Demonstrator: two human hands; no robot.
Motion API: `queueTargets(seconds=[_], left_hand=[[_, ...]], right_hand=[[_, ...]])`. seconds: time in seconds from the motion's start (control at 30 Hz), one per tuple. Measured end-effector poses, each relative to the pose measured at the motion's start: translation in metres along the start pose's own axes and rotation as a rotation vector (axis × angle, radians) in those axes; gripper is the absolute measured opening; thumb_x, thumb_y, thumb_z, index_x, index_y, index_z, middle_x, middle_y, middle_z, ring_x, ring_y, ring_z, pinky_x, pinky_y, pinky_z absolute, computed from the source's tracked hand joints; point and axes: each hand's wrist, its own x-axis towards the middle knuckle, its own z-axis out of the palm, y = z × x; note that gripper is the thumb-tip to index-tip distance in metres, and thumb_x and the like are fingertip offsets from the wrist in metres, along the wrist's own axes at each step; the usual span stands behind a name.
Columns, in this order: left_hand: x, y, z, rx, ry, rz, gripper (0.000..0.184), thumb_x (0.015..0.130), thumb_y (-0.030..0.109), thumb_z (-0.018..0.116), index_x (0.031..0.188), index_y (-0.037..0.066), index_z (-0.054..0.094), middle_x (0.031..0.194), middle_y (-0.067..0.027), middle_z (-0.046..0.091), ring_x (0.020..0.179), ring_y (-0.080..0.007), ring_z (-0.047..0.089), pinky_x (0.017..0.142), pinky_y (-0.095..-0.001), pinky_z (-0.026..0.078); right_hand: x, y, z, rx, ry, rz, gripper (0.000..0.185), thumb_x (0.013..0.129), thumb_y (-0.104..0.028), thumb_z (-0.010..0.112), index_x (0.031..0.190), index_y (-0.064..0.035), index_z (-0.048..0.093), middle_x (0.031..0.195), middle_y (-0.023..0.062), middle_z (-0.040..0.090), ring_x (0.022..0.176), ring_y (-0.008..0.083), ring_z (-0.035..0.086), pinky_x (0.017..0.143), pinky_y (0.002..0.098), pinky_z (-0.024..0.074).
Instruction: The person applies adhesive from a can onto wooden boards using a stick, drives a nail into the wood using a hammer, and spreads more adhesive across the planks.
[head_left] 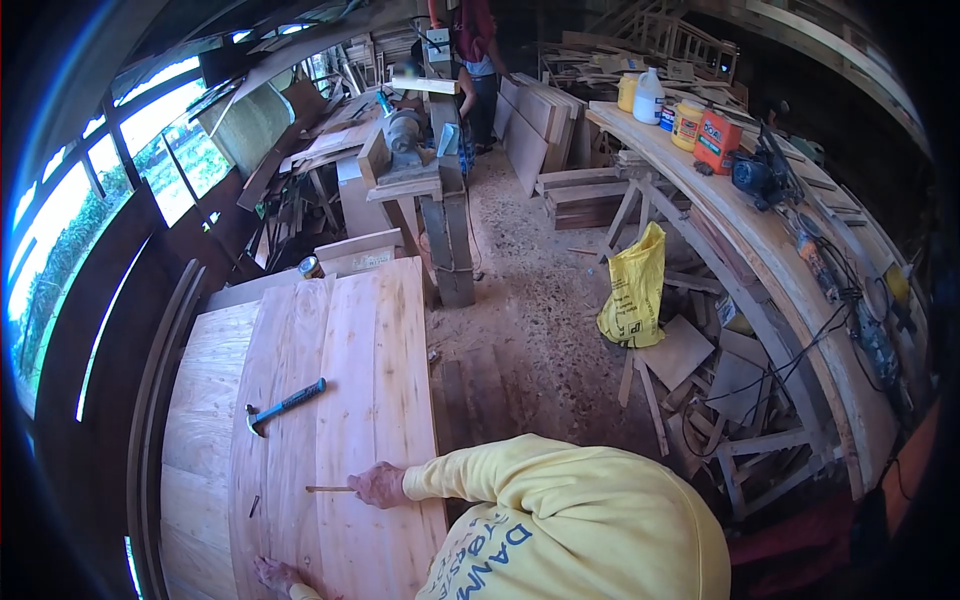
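Observation:
A broad panel of joined boards point(345, 400) lies below me. My right hand point(379, 485), at the end of a yellow sleeve, is closed around a thin wooden stick point(330, 489) that points left over the panel. Near the lower left part of the panel is my left hand point(275, 574); its fingers are spread near the wood and hold nothing visible. A hammer point(288, 405) with a blue and black handle rests on the boards above both hands. Between the hammer and my left hand lies a small dark object point(254, 506).
A small can point(310, 267) stands at the panel's far edge. Beyond it is a bench machine point(403, 132). A yellow sack point(634, 287) stands on the floor. The right-hand bench point(730, 215) holds bottles, an orange box and power tools. A person point(478, 60) stands at the back.

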Motion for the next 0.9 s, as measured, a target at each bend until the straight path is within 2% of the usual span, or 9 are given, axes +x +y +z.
queueTargets(seconds=[0.1, 0.2, 0.27, 0.37, 0.4, 0.47, 0.53, 0.67, 0.9], left_hand=[[0.0, 0.001, -0.001, -0.005, 0.007, -0.013, 0.043, 0.102, 0.02, 0.052, 0.136, -0.004, 0.061, 0.137, -0.0269, 0.062, 0.13, -0.0407, 0.055, 0.112, -0.0463, 0.042], [-0.001, 0.005, -0.005, -0.014, 0.001, -0.011, 0.042, 0.101, 0.02, 0.052, 0.135, -0.004, 0.062, 0.135, -0.0273, 0.062, 0.128, -0.0421, 0.056, 0.111, -0.0469, 0.042], [-0.003, 0.003, -0.006, -0.013, -0.001, -0.008, 0.042, 0.101, 0.02, 0.053, 0.135, -0.004, 0.062, 0.134, -0.0275, 0.063, 0.127, -0.0427, 0.056, 0.111, -0.0472, 0.043], [-0.001, 0.003, -0.005, -0.014, -0.003, 0.001, 0.042, 0.1, 0.02, 0.053, 0.134, -0.004, 0.062, 0.133, -0.0277, 0.063, 0.126, -0.0428, 0.057, 0.11, -0.0473, 0.044], [0.001, 0.007, -0.004, -0.019, -0.002, 0.005, 0.042, 0.1, 0.02, 0.053, 0.134, -0.004, 0.063, 0.132, -0.0277, 0.063, 0.125, -0.0428, 0.057, 0.109, -0.0473, 0.044], [0.002, 0.008, -0.004, -0.02, 0.0, 0.014, 0.042, 0.1, 0.02, 0.053, 0.133, -0.004, 0.063, 0.131, -0.0278, 0.064, 0.125, -0.0429, 0.057, 0.109, -0.0473, 0.044], [0.003, 0.007, -0.004, -0.023, 0.004, 0.016, 0.042, 0.1, 0.02, 0.053, 0.132, -0.004, 0.063, 0.13, -0.0279, 0.064, 0.124, -0.043, 0.058, 0.108, -0.0474, 0.045], [0.004, 0.001, 0.0, -0.024, 0.019, 0.027, 0.041, 0.099, 0.02, 0.054, 0.132, -0.004, 0.064, 0.129, -0.0282, 0.065, 0.122, -0.0431, 0.058, 0.107, -0.0474, 0.045], [0.01, 0.0, 0.004, -0.022, 0.075, 0.048, 0.041, 0.098, 0.019, 0.054, 0.131, -0.003, 0.065, 0.128, -0.028, 0.065, 0.121, -0.0433, 0.059, 0.106, -0.0477, 0.046]], right_hand=[[-0.006, 0.01, -0.005, 0.588, 0.141, 0.285, 0.028, 0.1, -0.029, 0.056, 0.115, -0.0062, 0.057, 0.103, 0.0222, 0.064, 0.087, 0.0355, 0.07, 0.066, 0.0517, 0.0568], [-0.021, 0.037, -0.037, 0.671, 0.301, 0.438, 0.041, 0.097, -0.031, 0.061, 0.125, -0.0046, 0.045, 0.084, 0.0213, 0.067, 0.082, 0.0404, 0.07, 0.074, 0.0529, 0.0543], [-0.025, 0.077, -0.051, 0.601, 0.584, 0.504, 0.042, 0.098, -0.031, 0.063, 0.127, -0.0053, 0.047, 0.085, 0.0194, 0.067, 0.077, 0.0382, 0.069, 0.071, 0.0502, 0.0551], [-0.063, 0.12, -0.178, 0.665, 0.889, 0.66, 0.037, 0.096, -0.029, 0.071, 0.122, -0.0086, 0.054, 0.079, 0.0132, 0.067, 0.071, 0.0311, 0.07, 0.065, 0.0424, 0.0558], [-0.077, 0.13, -0.218, 0.681, 1.075, 0.638, 0.033, 0.096, -0.028, 0.072, 0.118, -0.0087, 0.055, 0.077, 0.0133, 0.066, 0.068, 0.0311, 0.069, 0.063, 0.0413, 0.0557], [-0.1, 0.163, -0.281, 0.426, 1.453, 0.376, 0.024, 0.094, -0.02, 0.072, 0.108, -0.0082, 0.057, 0.069, 0.0038, 0.058, 0.059, 0.013, 0.059, 0.054, 0.033, 0.0487], [-0.13, 0.169, -0.347, 0.366, 1.538, 0.472, 0.02, 0.094, -0.016, 0.071, 0.105, -0.008, 0.057, 0.068, -0.0025, 0.052, 0.058, 0.0059, 0.049, 0.051, 0.0286, 0.042], [-0.176, 0.18, -0.424, 0.131, 1.786, 0.341, 0.02, 0.095, -0.005, 0.072, 0.109, -0.0058, 0.057, 0.072, -0.0068, 0.047, 0.058, 0.001, 0.043, 0.05, 0.0196, 0.0416], [-0.228, 0.164, -0.473, -0.136, 1.903, 0.333, 0.027, 0.093, -0.005, 0.074, 0.114, -0.0051, 0.056, 0.072, -0.0073, 0.045, 0.061, 0.0017, 0.04, 0.053, 0.0203, 0.0381]])
